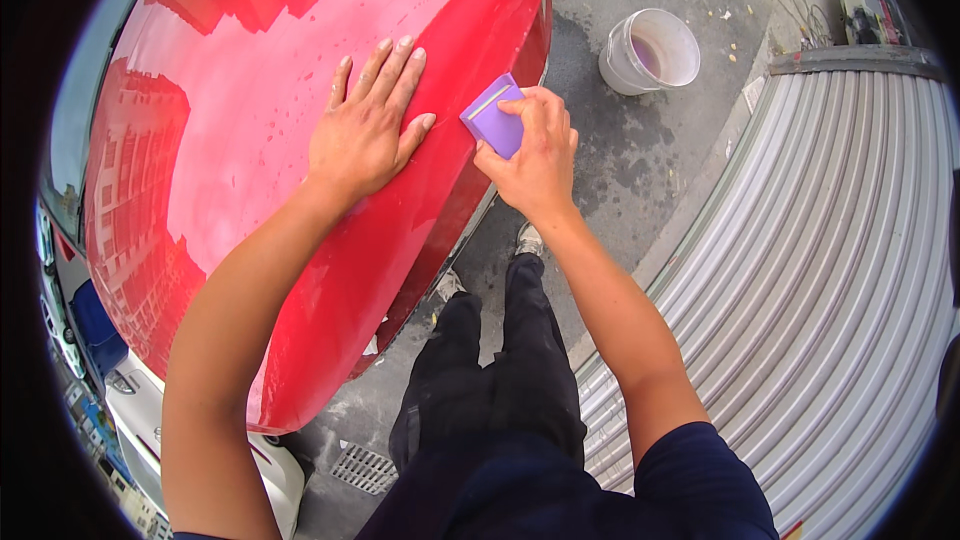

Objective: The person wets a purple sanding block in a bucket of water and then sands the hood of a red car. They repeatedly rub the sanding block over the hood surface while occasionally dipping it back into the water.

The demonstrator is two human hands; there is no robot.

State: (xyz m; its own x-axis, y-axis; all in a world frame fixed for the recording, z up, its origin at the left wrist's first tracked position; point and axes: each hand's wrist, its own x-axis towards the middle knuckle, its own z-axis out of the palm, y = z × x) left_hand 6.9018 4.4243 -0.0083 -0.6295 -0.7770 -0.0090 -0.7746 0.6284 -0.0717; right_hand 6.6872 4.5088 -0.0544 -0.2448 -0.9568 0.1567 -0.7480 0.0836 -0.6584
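A glossy red car panel (250,310) with water drops and reflections fills the left half of the view. My left hand (365,125) lies open on its surface, fingers spread and palm down. Just to the right of it, my right hand (535,155) grips a flat purple pad (485,115) with a pale strip along it and holds it at the panel's right-hand edge. Part of the pad is hidden under my fingers.
A whitish bucket (625,60) with some liquid stands on wet grey pavement (660,190). A corrugated metal shutter (800,270) curves along the right. My legs and shoes are beside the panel, near a floor grate (362,468). Parked vehicles (140,410) show at lower left.
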